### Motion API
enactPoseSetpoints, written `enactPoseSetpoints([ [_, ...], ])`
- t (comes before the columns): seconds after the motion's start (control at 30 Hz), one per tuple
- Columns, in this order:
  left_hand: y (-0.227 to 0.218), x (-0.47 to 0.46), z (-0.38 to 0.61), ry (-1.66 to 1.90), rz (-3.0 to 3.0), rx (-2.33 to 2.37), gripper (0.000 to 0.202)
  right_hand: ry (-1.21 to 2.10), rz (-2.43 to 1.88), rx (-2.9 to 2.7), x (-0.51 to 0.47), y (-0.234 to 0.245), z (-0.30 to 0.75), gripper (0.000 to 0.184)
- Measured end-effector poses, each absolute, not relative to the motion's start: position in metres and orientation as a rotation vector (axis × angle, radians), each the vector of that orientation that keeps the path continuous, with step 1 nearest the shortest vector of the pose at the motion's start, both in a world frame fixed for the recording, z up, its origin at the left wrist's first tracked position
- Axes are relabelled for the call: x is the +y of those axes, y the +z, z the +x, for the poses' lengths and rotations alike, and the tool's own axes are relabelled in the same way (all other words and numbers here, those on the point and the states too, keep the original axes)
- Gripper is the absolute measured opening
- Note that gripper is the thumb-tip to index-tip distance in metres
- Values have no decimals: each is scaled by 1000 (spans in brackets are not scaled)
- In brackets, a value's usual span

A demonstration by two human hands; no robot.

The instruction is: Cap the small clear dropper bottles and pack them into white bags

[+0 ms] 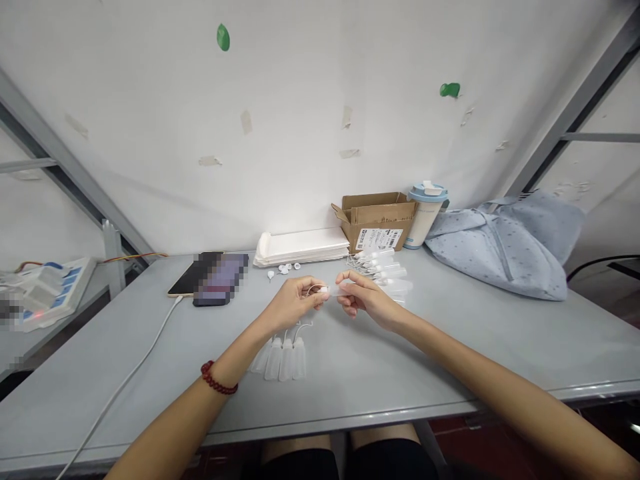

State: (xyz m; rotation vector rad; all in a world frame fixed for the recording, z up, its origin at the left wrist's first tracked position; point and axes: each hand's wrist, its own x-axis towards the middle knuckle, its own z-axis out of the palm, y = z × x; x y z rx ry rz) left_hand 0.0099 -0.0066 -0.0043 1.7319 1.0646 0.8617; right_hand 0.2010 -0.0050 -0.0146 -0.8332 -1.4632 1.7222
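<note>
Left hand (296, 301) is pinching a white cap (324, 291); right hand (367, 297) is pinching a translucent bottle (335, 291) next to it, each grip closed, over mid-surface (380, 373). A bottle row (286, 361) is lying nearer; a bottle cluster (393, 273) is sitting partly hidden behind the right, carton (361, 235) and tumbler (423, 220) standing beyond.

Bench (380, 373), plain grey; bottle (341, 291) at centre, translucent white, with white cap (325, 289); bottles at near left (286, 360), likewise translucent white; flat stack (305, 245) at far centre, plain white. At far right: carton (359, 233), brown, with white label (377, 239) printed in black; cup (421, 221), white, with light-blue lid (428, 194); cloth (487, 247), pale blue, sprinkled with small darker motifs. At left: bracelet (216, 381), dark red; cable (135, 369), white; power strip (85, 280), white with blue switches (67, 281).
</note>
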Motion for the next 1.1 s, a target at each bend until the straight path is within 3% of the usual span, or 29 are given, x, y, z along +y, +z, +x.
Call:
enactPoseSetpoints([
  [0.2,-8,-2,8,908,1639,989,29,1696,-823,-1485,-5,-13,201,24],
  [0.43,-7,0,5,718,1528,1015,45,1630,-811,-1552,-8,-10,202,24],
  [0.8,-2,-7,5,850,1801,1016,26,1609,-804,-1585,-8,-8,202,24],
  [1.1,-1,-11,9,963,1915,1076,23,1604,-811,-1584,-5,-10,203,27],
])
